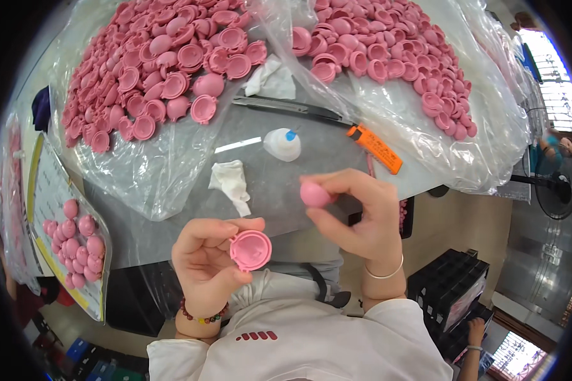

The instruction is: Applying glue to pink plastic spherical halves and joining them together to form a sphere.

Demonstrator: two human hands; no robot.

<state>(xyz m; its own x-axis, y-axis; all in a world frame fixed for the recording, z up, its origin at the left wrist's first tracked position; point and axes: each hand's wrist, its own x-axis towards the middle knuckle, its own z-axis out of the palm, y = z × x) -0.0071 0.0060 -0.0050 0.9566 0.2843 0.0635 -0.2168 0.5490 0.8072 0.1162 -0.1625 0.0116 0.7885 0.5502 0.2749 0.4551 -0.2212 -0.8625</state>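
Between the thumb and fingers of my left hand point(203, 254) is a pink plastic half shell point(251, 250), its hollow side facing up. My right hand point(362, 213) pinches another pink half shell point(314, 194), rounded side showing, a short way to the right and farther off. The two pieces are apart. Beyond my hands, a heap of pink half shells point(162, 44) lies on clear plastic at the left, and a second heap point(388, 38) lies at the right.
A small white bottle with a blue tip point(282, 145), crumpled white tissue point(231, 184) and an orange-and-black utility knife point(375, 148) lie on the grey table point(190, 222). Closed pink balls point(76, 251) sit on a sheet at the left. Black crates point(448, 286) stand at the right; another person's arm point(471, 355) shows there.
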